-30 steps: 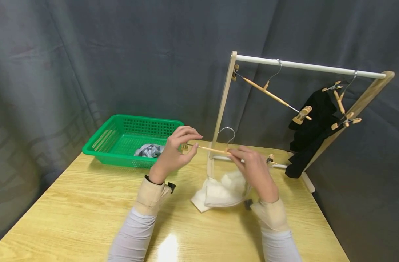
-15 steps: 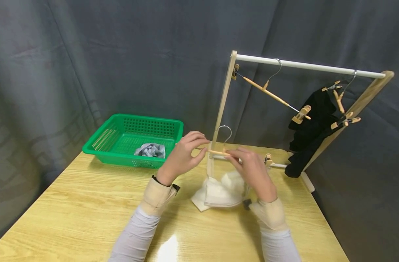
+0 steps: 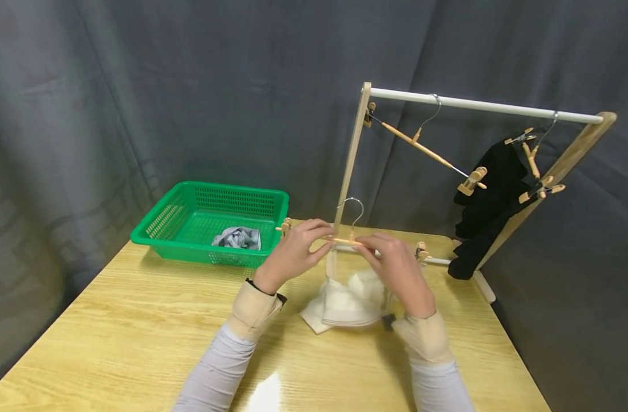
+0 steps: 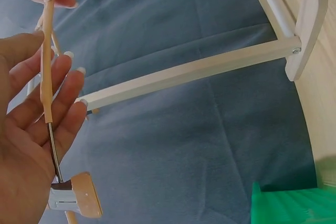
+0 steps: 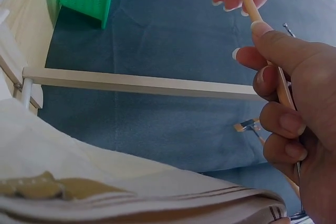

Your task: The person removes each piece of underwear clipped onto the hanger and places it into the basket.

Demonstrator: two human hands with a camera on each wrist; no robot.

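Note:
Between both hands is a wooden clip hanger (image 3: pixel 347 242), its metal hook pointing up. My left hand (image 3: pixel 295 252) pinches the bar left of the hook, thumb against fingers. Past that hand's back shows the hanger's left clip (image 3: pixel 285 226), seen larger as a clip (image 4: pixel 85 198) in the left wrist view. My right hand (image 3: pixel 400 269) grips the bar right of the hook, fingers curled round it in the right wrist view. The right clip (image 3: pixel 421 252) shows beyond it. Below the right hand is a white cloth (image 3: pixel 352 303) with a striped edge; its upper part is hidden.
Behind the hands stands a rack with a white rail (image 3: pixel 484 105). From it hang another clip hanger (image 3: pixel 419 146) and a clipped black garment (image 3: pixel 494 189). A green basket (image 3: pixel 164 250) at left holds a crumpled grey cloth (image 3: pixel 237 237). Grey curtains surround the table (image 3: pixel 138 343).
My left hand has slid right along the hanger bar towards the hook, and the left clip now shows beyond its back. The right hand and white cloth have barely moved.

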